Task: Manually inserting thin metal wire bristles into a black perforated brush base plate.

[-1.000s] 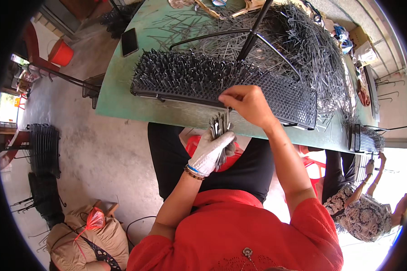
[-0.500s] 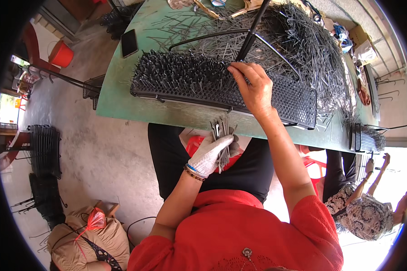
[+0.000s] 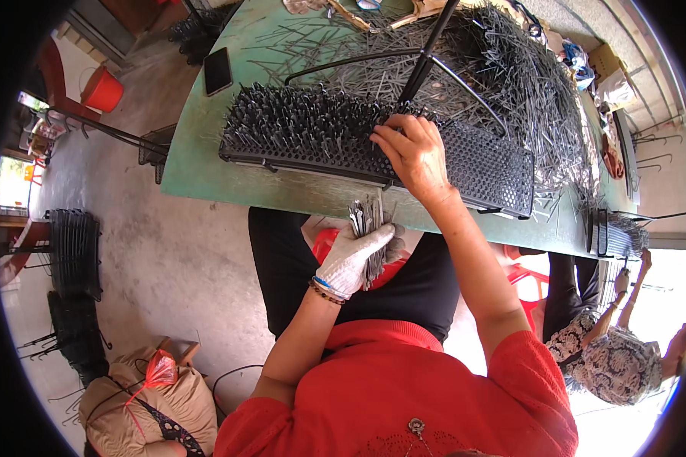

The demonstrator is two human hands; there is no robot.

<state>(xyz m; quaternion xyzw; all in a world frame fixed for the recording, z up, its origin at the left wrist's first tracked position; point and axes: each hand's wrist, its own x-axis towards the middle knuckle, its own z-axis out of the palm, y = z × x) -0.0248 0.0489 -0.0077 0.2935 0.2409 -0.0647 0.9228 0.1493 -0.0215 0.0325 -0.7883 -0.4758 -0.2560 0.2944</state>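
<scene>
A long black perforated rack (image 3: 488, 164) lies along the near edge of the green table. Its left part is packed with upright dark metal pieces (image 3: 297, 122); the holes on the right stand bare. My right hand (image 3: 419, 160), ungloved, is pinched closed over the rack where the packed part meets the bare holes; what its fingertips hold is too small to make out. Below the table edge, over my lap, my left hand (image 3: 349, 261) in a white glove is closed round a bundle of thin grey metal strips (image 3: 373, 219), their ends sticking up past the fingers.
A heap of loose dark strips (image 3: 503, 84) covers the table behind the rack. Black metal rods (image 3: 418, 76) rise over it. A phone (image 3: 218, 71) lies at the table's left. Another person (image 3: 613, 358) works at the far right. A red bucket (image 3: 103, 90) stands at the left.
My right hand has shifted slightly left and lower along the rack. The left hand stays in place, the bundle turned slightly in its grip.
</scene>
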